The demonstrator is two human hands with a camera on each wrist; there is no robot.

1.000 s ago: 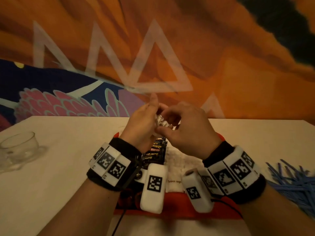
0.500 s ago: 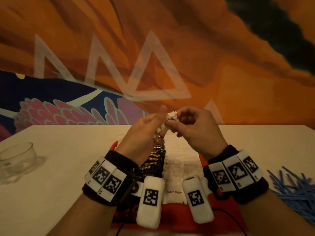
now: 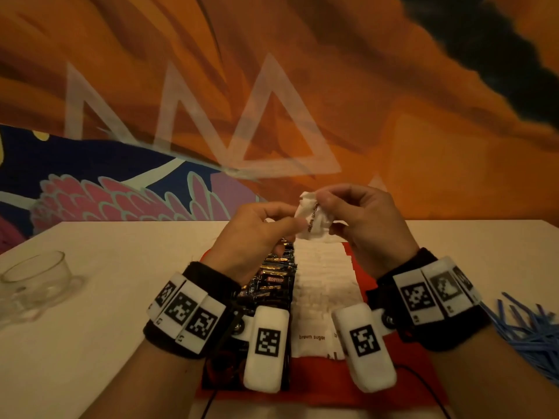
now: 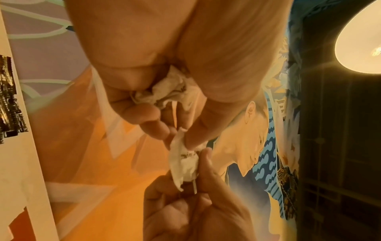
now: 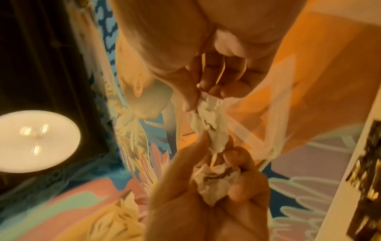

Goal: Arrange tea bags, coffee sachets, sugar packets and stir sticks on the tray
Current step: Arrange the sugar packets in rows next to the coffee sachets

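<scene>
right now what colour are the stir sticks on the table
Blue; the stir sticks show best in the head view, at the right edge.

Crumpled white sugar packet [image 3: 313, 219] aloft above red tray [image 3: 357, 385], rows of dark coffee sachets [image 3: 272, 276] and, seemingly, white sugar packets [image 3: 323, 285]

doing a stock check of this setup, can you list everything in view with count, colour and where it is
crumpled sugar packet: one or more, white with brown print, held in the air between both hands above the tray
sugar packets: a row, count unclear, white, marked brown sugar, right part of the tray
coffee sachets: a row, count unclear, dark with gold and red print, left part of the tray
tray: one, red, on the table in front of the person
stir sticks: a loose pile, blue, on the table right of the tray
glass cup: one, clear, on the table at far left
table: one, pale
left hand: pinches the crumpled packet
right hand: pinches the same packet
</scene>
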